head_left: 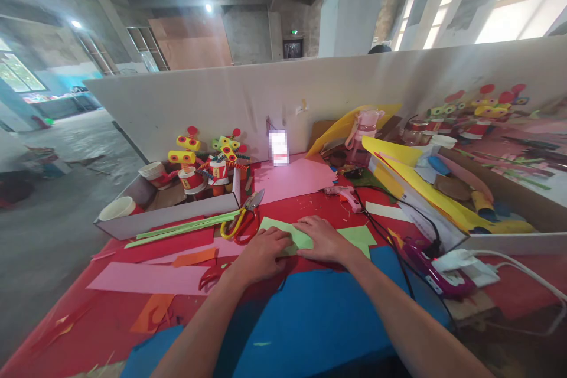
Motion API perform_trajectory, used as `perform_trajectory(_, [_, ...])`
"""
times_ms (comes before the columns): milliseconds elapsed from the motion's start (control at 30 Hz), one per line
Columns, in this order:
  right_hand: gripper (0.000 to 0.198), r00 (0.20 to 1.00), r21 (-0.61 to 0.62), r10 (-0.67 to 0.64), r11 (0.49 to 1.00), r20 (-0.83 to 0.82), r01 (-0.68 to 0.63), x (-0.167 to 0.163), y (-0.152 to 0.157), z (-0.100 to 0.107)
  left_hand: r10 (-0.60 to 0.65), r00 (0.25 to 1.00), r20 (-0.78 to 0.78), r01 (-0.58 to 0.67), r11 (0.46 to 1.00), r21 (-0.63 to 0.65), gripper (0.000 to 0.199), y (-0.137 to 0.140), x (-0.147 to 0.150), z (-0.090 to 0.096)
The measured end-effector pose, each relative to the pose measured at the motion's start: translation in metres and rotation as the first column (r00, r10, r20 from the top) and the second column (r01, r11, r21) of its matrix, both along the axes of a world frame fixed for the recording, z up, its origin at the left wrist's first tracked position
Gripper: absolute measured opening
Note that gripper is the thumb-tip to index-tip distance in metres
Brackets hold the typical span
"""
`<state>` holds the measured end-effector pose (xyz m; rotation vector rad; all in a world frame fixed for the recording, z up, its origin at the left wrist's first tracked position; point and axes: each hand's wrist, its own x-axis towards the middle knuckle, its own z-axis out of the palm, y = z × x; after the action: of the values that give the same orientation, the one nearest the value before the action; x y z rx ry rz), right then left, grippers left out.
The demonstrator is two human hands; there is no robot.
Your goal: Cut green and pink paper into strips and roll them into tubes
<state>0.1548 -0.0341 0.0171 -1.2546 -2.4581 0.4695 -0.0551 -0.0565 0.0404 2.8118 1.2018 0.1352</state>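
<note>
A piece of light green paper (300,240) lies across the front of the table beneath both my hands. My left hand (266,249) rests on its left part with the fingers bent over it. On its right part is my right hand (325,240), fingers reaching over the paper and thumb near its lower edge. More green paper (359,236) shows right of my right wrist. Scissors with yellow and red handles (239,221) lie just beyond my left hand. Red-handled scissors (212,275) are partly hidden by my left forearm.
Left stands a box (177,215) with paper-cup figures (192,177) and white cups. A pink glue gun (345,195) with a black cable lies beyond my right hand. A box (500,242) of paper scraps and a purple power strip (436,271) are right. Pink strips (146,277) lie left.
</note>
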Motion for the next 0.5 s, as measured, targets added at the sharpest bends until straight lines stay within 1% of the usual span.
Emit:
perform_trajectory(67, [0.062, 1.0, 0.027, -0.022, 0.999, 0.022, 0.021, -0.002, -0.001, -0.003, 0.038, 0.999, -0.026, -0.038, 0.999, 0.026, 0.025, 0.003, 0.003, -0.003])
perform_trajectory(133, [0.061, 0.999, 0.051, -0.041, 0.998, 0.028, 0.039, -0.002, -0.002, -0.005, 0.074, 0.997, -0.033, -0.072, 0.996, 0.062, 0.025, 0.006, 0.005, -0.003])
perform_trajectory(233, [0.055, 0.998, 0.082, -0.052, 0.995, 0.034, 0.049, -0.002, -0.002, -0.006, 0.122, 0.991, -0.047, -0.12, 0.991, 0.059, 0.021, 0.008, -0.001, 0.008])
perform_trajectory(300, [0.05, 0.997, 0.094, -0.062, 0.994, 0.049, 0.057, -0.002, -0.002, -0.007, 0.188, 0.977, -0.1, -0.189, 0.982, -0.001, 0.019, 0.005, -0.012, 0.021])
perform_trajectory(367, [0.045, 0.995, 0.107, -0.076, 0.992, 0.069, 0.069, -0.002, -0.001, -0.007, 0.26, 0.952, -0.163, -0.279, 0.954, -0.111, 0.01, 0.0, -0.024, 0.035])
perform_trajectory(433, [0.042, 0.992, 0.117, -0.093, 0.99, 0.087, 0.082, -0.003, 0.002, -0.006, 0.297, 0.932, -0.207, -0.341, 0.913, -0.223, 0.016, -0.005, -0.036, 0.045])
perform_trajectory(500, [0.038, 0.989, 0.118, -0.11, 0.988, 0.099, 0.098, -0.004, 0.004, -0.005, 0.307, 0.926, -0.218, -0.362, 0.888, -0.284, 0.021, -0.009, -0.043, 0.052])
